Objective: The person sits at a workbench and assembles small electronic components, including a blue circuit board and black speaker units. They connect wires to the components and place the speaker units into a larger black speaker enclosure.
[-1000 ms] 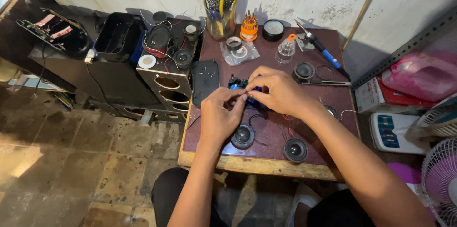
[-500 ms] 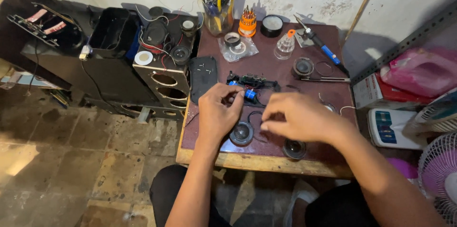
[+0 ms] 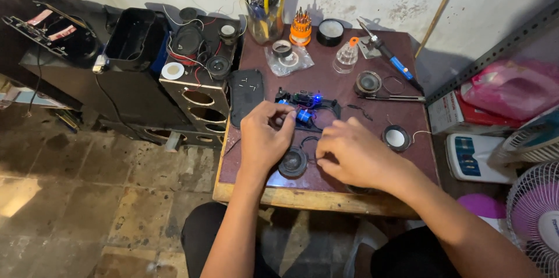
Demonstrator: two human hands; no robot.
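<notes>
A small black circuit assembly [image 3: 307, 103] with a lit blue light and a blue cylindrical cell lies mid-table. My left hand [image 3: 265, 137] pinches its near left end, by the blue cell. My right hand [image 3: 355, 152] rests lower on the table, fingers curled at a thin black wire beside a small round black speaker driver [image 3: 292, 163]. Whether those fingers grip the wire is unclear. A second round driver [image 3: 396, 137] with a white face lies to the right of my right hand.
A dark red table [image 3: 402, 164] carries a black cover plate with screws [image 3: 246, 95], a soldering iron [image 3: 390, 61], an orange screwdriver set [image 3: 300, 27], a tool jar [image 3: 265, 13] and a clear bottle [image 3: 346, 56]. Black speaker cabinets [image 3: 195, 88] stand left; a fan [image 3: 535, 220] is right.
My right hand has pulled back from the circuit assembly toward the table's near edge. My left hand stays at the assembly. The camera has tilted a little.
</notes>
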